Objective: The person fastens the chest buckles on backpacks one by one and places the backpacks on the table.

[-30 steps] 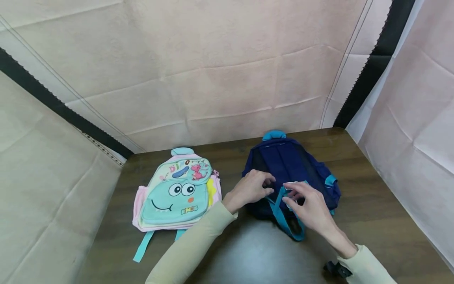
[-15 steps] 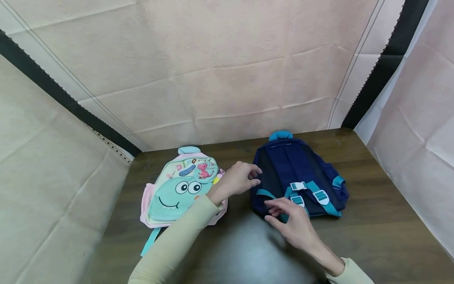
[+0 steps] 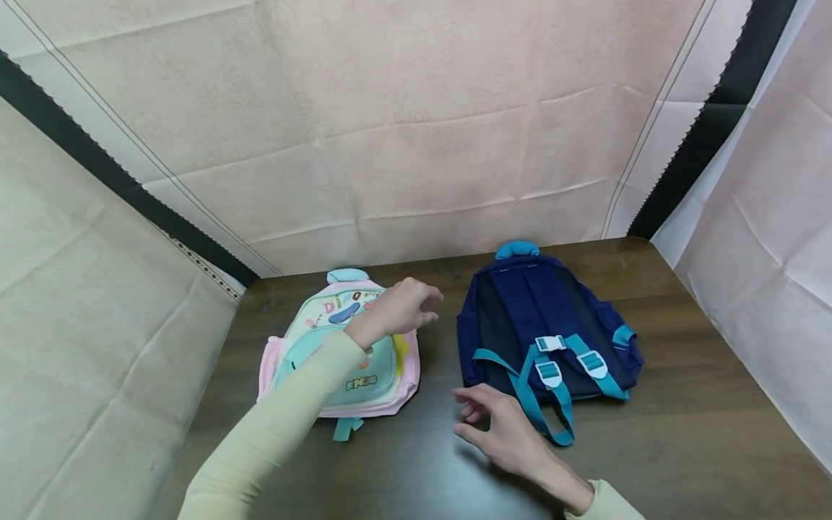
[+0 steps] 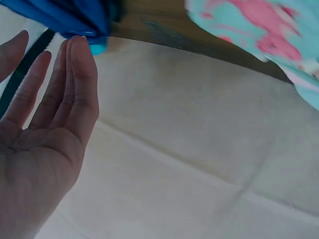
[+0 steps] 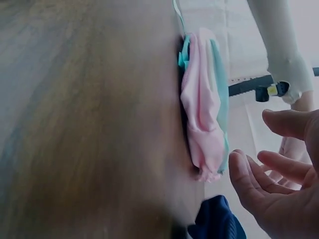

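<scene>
A navy backpack (image 3: 529, 300) lies on the table with its back panel up. Its turquoise straps (image 3: 528, 390) and white buckles (image 3: 550, 343) show at the lower end. Left of it is a pink and mint backpack (image 3: 364, 386) with a cartoon face, partly covered by the left forearm. My left hand (image 3: 398, 310) hovers above that bag's right side, fingers loosely bent and holding nothing. In the left wrist view this hand (image 4: 55, 119) has its fingers extended. My right hand (image 3: 505, 432), also holding nothing, is just in front of the navy backpack, with thumb and fingers apart.
The brown wooden table (image 3: 429, 462) ends at a pale cloth wall (image 3: 403, 144) behind the bags. More cloth walls stand at left and right, with black strips along the corners. A small black device (image 5: 271, 92) sits on the left wrist.
The right hand has let go of the turquoise strap and drawn back toward the front left. The left hand has moved left, from the navy backpack to over the mint one.
</scene>
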`<state>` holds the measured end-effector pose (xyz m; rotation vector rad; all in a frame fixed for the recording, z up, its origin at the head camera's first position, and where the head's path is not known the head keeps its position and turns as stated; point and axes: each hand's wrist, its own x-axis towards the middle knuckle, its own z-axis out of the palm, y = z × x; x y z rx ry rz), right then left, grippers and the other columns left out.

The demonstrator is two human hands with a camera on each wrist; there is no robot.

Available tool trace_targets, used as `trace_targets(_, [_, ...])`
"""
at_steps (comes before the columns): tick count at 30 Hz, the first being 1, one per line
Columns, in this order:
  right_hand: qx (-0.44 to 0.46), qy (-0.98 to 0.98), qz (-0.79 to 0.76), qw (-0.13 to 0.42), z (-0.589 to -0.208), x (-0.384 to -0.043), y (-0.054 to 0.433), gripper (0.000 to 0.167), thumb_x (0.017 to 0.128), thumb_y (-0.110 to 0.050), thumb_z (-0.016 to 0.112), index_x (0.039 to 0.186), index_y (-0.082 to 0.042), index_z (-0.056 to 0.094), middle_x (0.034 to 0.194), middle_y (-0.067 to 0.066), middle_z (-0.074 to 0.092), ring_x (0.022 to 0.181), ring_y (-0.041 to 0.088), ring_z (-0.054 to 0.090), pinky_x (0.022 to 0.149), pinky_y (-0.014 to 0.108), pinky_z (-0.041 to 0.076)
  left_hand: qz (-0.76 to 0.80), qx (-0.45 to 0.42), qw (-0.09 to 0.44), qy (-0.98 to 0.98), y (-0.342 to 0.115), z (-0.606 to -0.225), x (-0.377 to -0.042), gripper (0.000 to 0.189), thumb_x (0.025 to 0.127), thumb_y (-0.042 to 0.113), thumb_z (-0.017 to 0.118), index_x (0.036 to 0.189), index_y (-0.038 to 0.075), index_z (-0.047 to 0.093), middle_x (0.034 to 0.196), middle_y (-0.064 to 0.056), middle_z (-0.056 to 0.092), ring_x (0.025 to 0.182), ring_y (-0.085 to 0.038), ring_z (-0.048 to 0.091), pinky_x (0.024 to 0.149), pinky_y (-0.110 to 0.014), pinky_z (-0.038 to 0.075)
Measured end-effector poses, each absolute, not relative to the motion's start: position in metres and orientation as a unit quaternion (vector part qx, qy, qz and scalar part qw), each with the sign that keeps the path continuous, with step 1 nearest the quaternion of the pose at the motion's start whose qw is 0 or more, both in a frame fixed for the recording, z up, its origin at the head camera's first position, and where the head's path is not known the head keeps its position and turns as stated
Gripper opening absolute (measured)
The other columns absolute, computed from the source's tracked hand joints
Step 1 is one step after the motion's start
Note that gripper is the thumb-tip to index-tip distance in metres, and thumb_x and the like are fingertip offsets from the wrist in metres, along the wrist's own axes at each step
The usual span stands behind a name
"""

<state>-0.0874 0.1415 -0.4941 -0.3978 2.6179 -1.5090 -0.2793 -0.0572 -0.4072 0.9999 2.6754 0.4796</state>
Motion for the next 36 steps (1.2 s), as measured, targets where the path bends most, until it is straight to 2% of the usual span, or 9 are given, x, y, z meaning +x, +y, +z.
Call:
trace_targets(3, [-0.147, 0.854, -0.495, 0.065, -0.499, -0.091, 0.135, 0.049, 0.092, -0.012, 0.088, 0.137, -0.001, 0.071, 0.12, 0.015, 0.074, 0.095, 0.015, 0.073, 0.083, 0.024, 0.063, 0.147, 0.339, 0.121, 0.922, -0.066, -0.406, -0.288, 0.032, 0.103, 0.016, 0.076, 0.134, 0.009, 0.076, 0.133, -0.011, 0.079, 0.122, -0.026, 0.075, 0.107, -0.044, 0.061])
trace_targets(6, [-0.164, 0.846, -0.501, 0.075, -0.508, -0.096, 0.13, 0.054, 0.091, -0.013, 0.088, 0.139, 0.002, 0.068, 0.12, 0.016, 0.072, 0.095, 0.016, 0.072, 0.081, 0.024, 0.062, 0.149, 0.336, 0.131, 0.921, -0.072, -0.406, -0.296, 0.032, 0.103, 0.016, 0.076, 0.134, 0.009, 0.076, 0.133, -0.01, 0.079, 0.122, -0.026, 0.076, 0.107, -0.044, 0.061])
trace_targets(8, [-0.178, 0.845, -0.501, 0.061, -0.521, -0.101, 0.127, 0.057, 0.09, -0.015, 0.089, 0.14, 0.002, 0.066, 0.119, 0.015, 0.072, 0.095, 0.013, 0.071, 0.079, 0.024, 0.062, 0.153, 0.334, 0.136, 0.92, -0.075, -0.407, -0.302, 0.031, 0.103, 0.016, 0.076, 0.134, 0.01, 0.076, 0.133, -0.01, 0.079, 0.119, -0.024, 0.076, 0.106, -0.043, 0.061])
trace_targets(14, [-0.18, 0.851, -0.492, 0.024, -0.571, -0.117, 0.115, 0.07, 0.088, -0.021, 0.092, 0.149, -0.005, 0.061, 0.122, 0.007, 0.069, 0.094, -0.001, 0.065, 0.077, 0.02, 0.06, 0.144, 0.323, 0.125, 0.927, -0.09, -0.413, -0.322, 0.024, 0.105, 0.012, 0.073, 0.128, 0.011, 0.08, 0.127, -0.008, 0.081, 0.114, -0.023, 0.076, 0.106, -0.042, 0.062])
trace_targets(17, [-0.174, 0.856, -0.487, 0.016, -0.578, -0.121, 0.108, 0.074, 0.088, -0.021, 0.092, 0.152, -0.006, 0.058, 0.125, 0.009, 0.067, 0.091, 0.0, 0.064, 0.075, 0.021, 0.059, 0.149, 0.321, 0.122, 0.927, -0.099, -0.418, -0.329, 0.023, 0.106, 0.008, 0.069, 0.125, 0.01, 0.081, 0.125, -0.008, 0.082, 0.115, -0.025, 0.076, 0.107, -0.043, 0.062])
trace_targets(21, [-0.173, 0.861, -0.479, 0.003, -0.573, -0.123, 0.098, 0.076, 0.089, -0.024, 0.092, 0.152, -0.002, 0.056, 0.125, 0.013, 0.066, 0.089, 0.002, 0.062, 0.073, 0.02, 0.057, 0.153, 0.307, 0.126, 0.931, -0.11, -0.424, -0.341, 0.025, 0.107, 0.005, 0.066, 0.125, 0.009, 0.081, 0.127, -0.011, 0.081, 0.117, -0.027, 0.075, 0.109, -0.045, 0.061])
trace_targets(25, [-0.157, 0.864, -0.478, 0.012, -0.566, -0.126, 0.087, 0.079, 0.089, -0.025, 0.092, 0.152, 0.001, 0.053, 0.127, 0.015, 0.066, 0.09, 0.004, 0.061, 0.074, 0.022, 0.056, 0.141, 0.29, 0.125, 0.938, -0.121, -0.43, -0.355, 0.027, 0.104, -0.001, 0.068, 0.125, 0.008, 0.081, 0.128, -0.012, 0.08, 0.12, -0.029, 0.072, 0.113, -0.047, 0.059])
trace_targets(33, [-0.067, 0.859, -0.495, 0.11, -0.534, -0.132, 0.067, 0.086, 0.087, -0.018, 0.092, 0.158, -0.001, 0.047, 0.138, 0.017, 0.061, 0.1, 0.016, 0.065, 0.081, 0.023, 0.055, 0.109, 0.275, 0.133, 0.946, -0.13, -0.446, -0.378, 0.027, 0.103, 0.003, 0.071, 0.128, 0.009, 0.08, 0.129, -0.013, 0.078, 0.123, -0.032, 0.07, 0.115, -0.048, 0.057])
trace_targets(36, [-0.055, 0.853, -0.508, 0.109, -0.534, -0.135, 0.061, 0.086, 0.086, -0.017, 0.092, 0.159, -0.002, 0.047, 0.135, 0.017, 0.061, 0.098, 0.016, 0.066, 0.08, 0.022, 0.055, 0.118, 0.273, 0.155, 0.942, -0.134, -0.451, -0.383, 0.031, 0.102, 0.004, 0.073, 0.132, 0.01, 0.078, 0.133, -0.012, 0.076, 0.125, -0.031, 0.069, 0.115, -0.048, 0.057])
